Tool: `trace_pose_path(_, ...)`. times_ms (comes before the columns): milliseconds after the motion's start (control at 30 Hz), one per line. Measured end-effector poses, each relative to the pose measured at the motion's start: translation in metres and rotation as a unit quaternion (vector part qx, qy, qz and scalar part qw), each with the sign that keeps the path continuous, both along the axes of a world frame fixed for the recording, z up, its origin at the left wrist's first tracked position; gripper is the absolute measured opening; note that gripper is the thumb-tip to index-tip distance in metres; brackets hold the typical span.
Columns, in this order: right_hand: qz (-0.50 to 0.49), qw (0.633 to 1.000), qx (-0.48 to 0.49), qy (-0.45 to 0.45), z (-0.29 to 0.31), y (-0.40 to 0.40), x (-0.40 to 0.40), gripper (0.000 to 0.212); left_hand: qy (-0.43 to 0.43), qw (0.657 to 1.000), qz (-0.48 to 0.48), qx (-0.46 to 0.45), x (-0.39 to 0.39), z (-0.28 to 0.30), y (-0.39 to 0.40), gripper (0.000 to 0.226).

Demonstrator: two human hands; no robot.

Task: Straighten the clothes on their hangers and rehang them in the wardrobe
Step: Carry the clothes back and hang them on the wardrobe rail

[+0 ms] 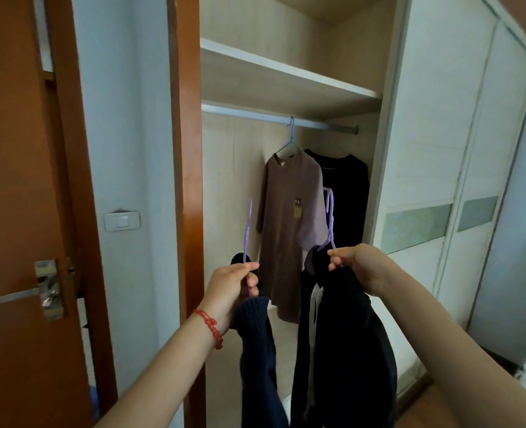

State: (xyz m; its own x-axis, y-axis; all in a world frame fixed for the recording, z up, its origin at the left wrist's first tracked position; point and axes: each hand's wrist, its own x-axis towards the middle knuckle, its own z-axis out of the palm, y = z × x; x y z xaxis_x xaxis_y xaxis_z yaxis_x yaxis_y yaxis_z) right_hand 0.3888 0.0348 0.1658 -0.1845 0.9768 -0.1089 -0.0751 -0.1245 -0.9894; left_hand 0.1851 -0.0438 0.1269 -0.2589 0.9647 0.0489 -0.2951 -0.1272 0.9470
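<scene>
Hanging from the wardrobe's metal rail [274,117] are a brown tee [289,230] and a black top [348,183]. Out front, a purple hanger [247,239] is pinched by the left hand [234,285], another purple hanger [330,217] by the right hand [360,267], with a dark knit garment [342,350] draped between.

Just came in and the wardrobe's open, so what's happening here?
A person stands at the open wardrobe, holding a purple hanger in each hand. The left hand grips one purple hanger with a dark navy garment on it; the right hand pinches the other hanger, which carries a black garment. Neither is on the rail yet. A brown T-shirt and a dark top already hang there.
</scene>
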Motion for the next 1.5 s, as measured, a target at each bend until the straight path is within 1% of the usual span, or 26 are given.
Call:
trace_pose_path(67,-0.022,1.0,0.007,0.004,0.001,0.014,-0.009,0.017,0.009,1.0,-0.016,0.003,-0.009,0.002,0.024,0.024)
trace_pose_path(167,-0.047,0.999,0.009,-0.022,0.009,0.035,-0.026,0.03,-0.004,0.999,-0.047,0.01,-0.022,0.007,0.06,0.025)
trace_pose_path(233,-0.064,0.998,0.006,-0.021,0.015,0.048,-0.036,0.036,-0.008,0.998,-0.061,0.019,-0.03,0.012,0.082,0.026)
trace_pose_path(400,-0.094,0.995,0.001,0.02,0.023,0.071,-0.054,0.018,-0.016,0.996,-0.08,0.035,-0.045,0.02,0.126,0.029)
trace_pose_path(533,-0.11,0.994,-0.004,0.028,0.026,0.084,-0.065,0.015,-0.034,0.994,-0.094,0.035,-0.05,0.023,0.152,0.029)
trace_pose_path(733,-0.128,0.992,-0.008,0.019,0.035,0.111,-0.083,0.017,-0.07,0.996,-0.056,0.028,-0.06,0.026,0.187,0.021)
trace_pose_path(833,-0.125,0.992,-0.002,0.008,0.043,0.128,-0.093,0.018,-0.065,0.997,-0.024,0.029,-0.065,0.028,0.204,0.021)
trace_pose_path(933,-0.104,0.995,0.007,0.003,0.051,0.147,-0.103,0.021,-0.065,0.997,0.003,0.041,-0.067,0.033,0.221,0.023)
trace_pose_path(1100,-0.041,0.997,-0.001,0.061,0.063,0.189,-0.108,0.023,-0.083,0.993,0.053,0.067,-0.064,0.043,0.255,0.024)
trace_pose_path(1200,-0.002,0.996,-0.015,0.091,0.071,0.225,-0.106,0.026,-0.091,0.987,0.099,0.091,-0.059,0.048,0.277,0.021)
trace_pose_path(1300,0.049,0.993,-0.01,0.11,0.079,0.263,-0.105,0.025,-0.095,0.98,0.147,0.095,-0.053,0.051,0.302,0.018)
trace_pose_path(1433,0.112,0.985,0.015,0.127,0.1,0.311,-0.1,0.022,-0.113,0.969,0.192,0.104,-0.049,0.068,0.342,0.031)
trace_pose_path(1500,0.15,0.98,0.026,0.127,0.113,0.332,-0.099,0.024,-0.114,0.962,0.215,0.12,-0.051,0.079,0.359,0.031)
